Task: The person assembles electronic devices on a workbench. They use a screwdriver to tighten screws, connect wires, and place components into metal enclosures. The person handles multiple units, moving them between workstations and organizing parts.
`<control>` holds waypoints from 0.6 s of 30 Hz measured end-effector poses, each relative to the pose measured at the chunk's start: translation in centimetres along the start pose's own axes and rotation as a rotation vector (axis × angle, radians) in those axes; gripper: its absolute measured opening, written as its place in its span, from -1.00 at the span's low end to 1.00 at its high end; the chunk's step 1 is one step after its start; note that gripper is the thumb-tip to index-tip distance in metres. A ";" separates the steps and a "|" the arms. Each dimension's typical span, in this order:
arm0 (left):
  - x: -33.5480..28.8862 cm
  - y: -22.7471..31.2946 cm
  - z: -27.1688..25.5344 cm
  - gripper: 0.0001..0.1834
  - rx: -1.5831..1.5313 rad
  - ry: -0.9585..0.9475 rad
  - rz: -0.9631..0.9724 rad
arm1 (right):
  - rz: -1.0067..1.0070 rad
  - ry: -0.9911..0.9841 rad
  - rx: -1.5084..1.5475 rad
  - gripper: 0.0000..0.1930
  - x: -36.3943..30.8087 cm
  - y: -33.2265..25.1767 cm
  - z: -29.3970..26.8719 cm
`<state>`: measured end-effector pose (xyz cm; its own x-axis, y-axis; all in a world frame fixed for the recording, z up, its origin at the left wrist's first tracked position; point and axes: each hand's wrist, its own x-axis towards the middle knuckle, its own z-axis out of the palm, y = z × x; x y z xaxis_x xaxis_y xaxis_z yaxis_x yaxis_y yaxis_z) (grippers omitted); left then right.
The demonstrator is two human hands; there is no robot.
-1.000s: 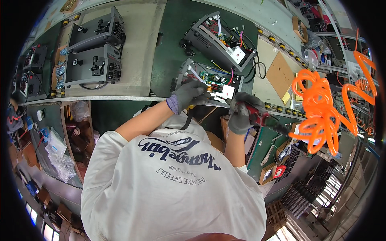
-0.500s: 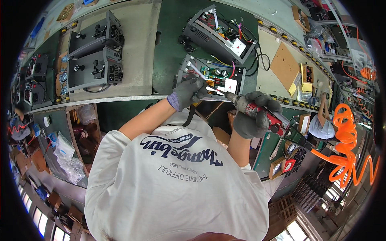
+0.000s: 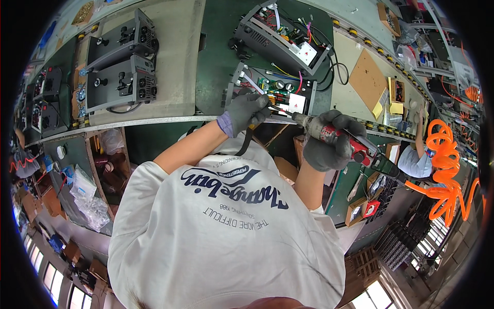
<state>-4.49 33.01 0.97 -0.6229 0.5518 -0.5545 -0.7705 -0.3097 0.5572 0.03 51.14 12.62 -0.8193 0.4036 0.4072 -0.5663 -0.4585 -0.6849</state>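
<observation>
My right hand (image 3: pixel 333 141), in a grey glove, wraps round a red and grey power screwdriver (image 3: pixel 329 133). Its long bit points left, toward my left hand (image 3: pixel 244 114). That hand wears a grey glove too, its fingers pinched together at the bit's tip; whatever is between them is hidden. Both hands are at the near edge of an opened grey machine case (image 3: pixel 312 98). Inside it a green circuit board (image 3: pixel 272 88), coloured wires and a white panel (image 3: pixel 296 103) show. My left hand covers the front left of this case.
Behind stands another opened case (image 3: pixel 265 44) with black cables. Two grey machine units (image 3: pixel 119 85) stand at the left on the bench. A brown board (image 3: pixel 368 77) lies at the right. An orange coiled hose (image 3: pixel 443 165) hangs from the screwdriver's rear. Another person's arm (image 3: pixel 419 134) reaches in farther right.
My right hand and the screwdriver have shifted slightly right and farther away. My left hand has moved a little right, its fingers still pinched. The orange hose has swung.
</observation>
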 end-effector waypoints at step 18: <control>-0.2 -0.5 0.6 -0.68 0.062 0.102 -0.179 | 0.251 0.224 0.211 -0.74 -1.9 1.9 -8.7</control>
<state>-3.90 33.52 1.09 -0.4894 0.5113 -0.7064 -0.8624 -0.1636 0.4791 1.30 56.34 5.25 -0.9080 0.4104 0.0846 -0.3758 -0.7083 -0.5976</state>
